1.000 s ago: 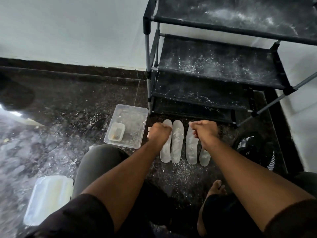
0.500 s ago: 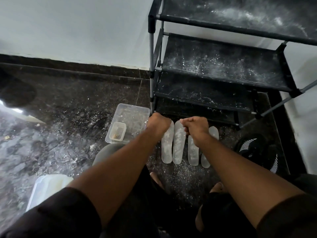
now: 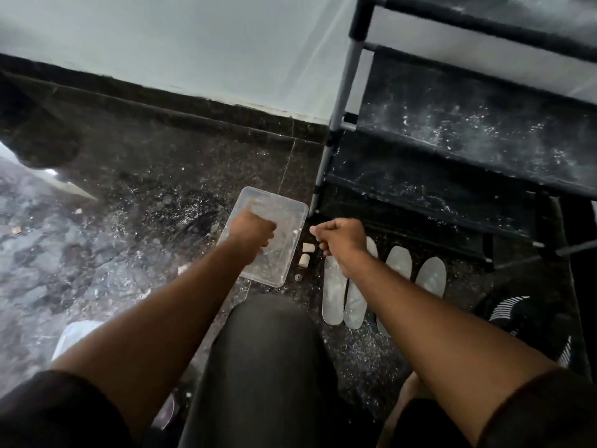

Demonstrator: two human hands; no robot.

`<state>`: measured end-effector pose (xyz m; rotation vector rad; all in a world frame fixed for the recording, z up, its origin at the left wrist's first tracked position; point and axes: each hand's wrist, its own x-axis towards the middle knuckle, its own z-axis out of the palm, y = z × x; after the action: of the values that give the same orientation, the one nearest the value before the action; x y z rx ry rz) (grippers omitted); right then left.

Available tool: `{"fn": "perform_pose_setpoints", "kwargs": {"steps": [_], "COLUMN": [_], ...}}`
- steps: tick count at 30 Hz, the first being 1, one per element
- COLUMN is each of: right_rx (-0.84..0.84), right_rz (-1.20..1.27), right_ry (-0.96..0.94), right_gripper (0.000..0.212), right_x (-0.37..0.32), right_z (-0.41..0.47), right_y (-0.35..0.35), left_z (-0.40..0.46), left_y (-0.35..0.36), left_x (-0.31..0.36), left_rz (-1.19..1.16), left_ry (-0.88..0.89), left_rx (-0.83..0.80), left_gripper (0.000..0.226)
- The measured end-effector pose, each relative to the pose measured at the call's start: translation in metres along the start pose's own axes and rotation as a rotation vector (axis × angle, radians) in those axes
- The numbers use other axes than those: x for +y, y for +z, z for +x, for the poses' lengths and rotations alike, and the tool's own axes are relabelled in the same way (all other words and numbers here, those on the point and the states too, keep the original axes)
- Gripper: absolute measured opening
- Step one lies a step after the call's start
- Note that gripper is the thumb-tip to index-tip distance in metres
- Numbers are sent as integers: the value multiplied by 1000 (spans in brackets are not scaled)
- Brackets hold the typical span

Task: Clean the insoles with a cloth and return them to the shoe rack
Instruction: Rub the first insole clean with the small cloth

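Your left hand point(image 3: 250, 232) hangs clenched over the tub point(image 3: 284, 260); whether it grips a cloth is hidden. Right hand point(image 3: 340, 237) is clenched, apparently empty. Fetching a cloth seems the step; next, wipe the insoles point(image 3: 399, 263).

Dark speckled stone floor point(image 3: 135, 189) meets a pale wall point(image 3: 181, 37) above a dark skirting point(image 3: 193, 106).

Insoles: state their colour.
The insoles are pale grey-white with powdery white smudges, seen in the head view.

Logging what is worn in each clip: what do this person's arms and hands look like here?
Both forearms are bare from short dark sleeves down. Left hand and right hand show no gloves, watch or rings in this view.
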<state>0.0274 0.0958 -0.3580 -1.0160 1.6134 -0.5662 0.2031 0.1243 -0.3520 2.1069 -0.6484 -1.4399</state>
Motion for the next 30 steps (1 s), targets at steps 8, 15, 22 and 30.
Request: {"fn": "perform_pose_setpoints", "kwargs": {"steps": [8,15,22,30], "right_rx": [-142,-218,-278,-395], "right_rz": [-85,-214,-469,-981], "right_ry": [41,68,-46,-468], "right_gripper": [24,10,6,14], "right_x": [17,39,54,57], "right_z": [37,67,91,91], "right_y": [95,158,200,235], "left_z": [59,94,113,118], "left_y": [-31,-42,-48,-44], "left_x": [-73,-115,-139,-157], "left_rz": [-195,-259,-205,-138], "left_ry": [-66,-100,-106,-99], "left_rx": [185,293,396,417], "left_gripper": [12,23,25,28]}}
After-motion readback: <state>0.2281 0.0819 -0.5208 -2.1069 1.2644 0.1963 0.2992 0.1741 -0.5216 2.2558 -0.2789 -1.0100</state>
